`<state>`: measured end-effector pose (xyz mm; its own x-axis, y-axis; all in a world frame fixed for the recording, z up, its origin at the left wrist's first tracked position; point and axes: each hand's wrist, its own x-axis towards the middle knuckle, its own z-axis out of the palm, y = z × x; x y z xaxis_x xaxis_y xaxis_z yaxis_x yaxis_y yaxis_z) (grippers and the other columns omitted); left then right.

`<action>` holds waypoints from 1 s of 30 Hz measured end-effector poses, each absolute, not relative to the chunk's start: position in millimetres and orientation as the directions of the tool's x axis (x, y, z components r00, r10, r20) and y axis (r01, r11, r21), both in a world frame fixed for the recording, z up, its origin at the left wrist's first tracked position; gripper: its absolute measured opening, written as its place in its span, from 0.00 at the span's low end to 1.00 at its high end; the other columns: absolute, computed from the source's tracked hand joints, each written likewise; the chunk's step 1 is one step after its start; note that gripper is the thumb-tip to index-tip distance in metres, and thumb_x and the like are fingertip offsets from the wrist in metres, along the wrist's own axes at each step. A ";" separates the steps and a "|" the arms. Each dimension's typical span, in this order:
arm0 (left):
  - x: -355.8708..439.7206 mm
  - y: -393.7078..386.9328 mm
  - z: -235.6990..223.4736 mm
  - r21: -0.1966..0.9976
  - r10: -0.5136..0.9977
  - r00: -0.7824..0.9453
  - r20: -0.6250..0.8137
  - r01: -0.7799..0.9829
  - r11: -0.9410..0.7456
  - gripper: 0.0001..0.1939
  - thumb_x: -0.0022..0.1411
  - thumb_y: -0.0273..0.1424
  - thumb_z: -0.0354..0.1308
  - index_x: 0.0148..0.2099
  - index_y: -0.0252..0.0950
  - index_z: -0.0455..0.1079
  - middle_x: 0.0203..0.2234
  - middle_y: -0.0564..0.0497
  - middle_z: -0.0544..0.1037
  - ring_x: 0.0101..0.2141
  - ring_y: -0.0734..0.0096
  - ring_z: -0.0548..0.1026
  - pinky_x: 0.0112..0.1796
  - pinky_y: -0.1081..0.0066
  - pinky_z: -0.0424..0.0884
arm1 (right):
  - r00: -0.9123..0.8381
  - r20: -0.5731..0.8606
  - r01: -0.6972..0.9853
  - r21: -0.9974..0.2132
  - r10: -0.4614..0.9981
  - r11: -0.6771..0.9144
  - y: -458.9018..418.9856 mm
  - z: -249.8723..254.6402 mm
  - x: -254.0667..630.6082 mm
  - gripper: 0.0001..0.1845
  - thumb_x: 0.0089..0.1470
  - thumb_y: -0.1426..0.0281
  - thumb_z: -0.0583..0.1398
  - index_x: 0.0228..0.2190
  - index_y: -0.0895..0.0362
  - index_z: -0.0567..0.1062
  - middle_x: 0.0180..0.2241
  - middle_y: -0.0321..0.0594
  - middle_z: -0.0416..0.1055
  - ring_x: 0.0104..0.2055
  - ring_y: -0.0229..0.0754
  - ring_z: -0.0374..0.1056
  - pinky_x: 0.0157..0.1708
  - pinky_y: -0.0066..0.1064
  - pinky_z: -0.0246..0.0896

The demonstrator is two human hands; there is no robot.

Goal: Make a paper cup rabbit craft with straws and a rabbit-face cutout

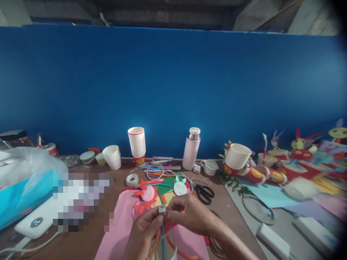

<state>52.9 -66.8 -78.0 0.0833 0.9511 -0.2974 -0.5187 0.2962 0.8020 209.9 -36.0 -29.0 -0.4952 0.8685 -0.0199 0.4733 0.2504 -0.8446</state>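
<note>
My left hand pinches a thin blue craft stem between thumb and index finger. A small whitish piece, perhaps tape, sits at the top of the stem. Beside it, the thumb and index finger of my right hand are closed together; what lies between them is hidden. The stem runs down to a pale paper cup at the bottom edge, with orange stems around it. Just beyond my hands lie a white rabbit-face cutout and a red cutout with a pink circle.
Pink paper lies beneath my hands. Black scissors are to the right, a tape roll to the left. Behind stand stacked paper cups and a pink thermos. Finished cup crafts crowd the right side; a blue partition rises behind.
</note>
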 end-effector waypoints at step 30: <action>52.5 -69.7 -69.7 0.863 0.954 0.034 -0.298 -0.417 0.285 0.17 0.38 0.34 0.67 0.34 0.33 0.76 0.18 0.51 0.76 0.17 0.75 0.69 0.22 0.76 0.63 | -0.539 0.054 0.339 -0.900 0.840 0.275 -39.8 -6.9 221.3 0.18 0.44 0.80 0.50 0.32 0.57 0.75 0.28 0.34 0.72 0.30 0.34 0.66 0.31 0.23 0.58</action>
<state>52.5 -69.7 -69.7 0.0344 0.9539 -0.2980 -0.4171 0.2847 0.8631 221.3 -39.8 -6.9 -0.5391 0.8405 0.0541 0.3387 0.2752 -0.8997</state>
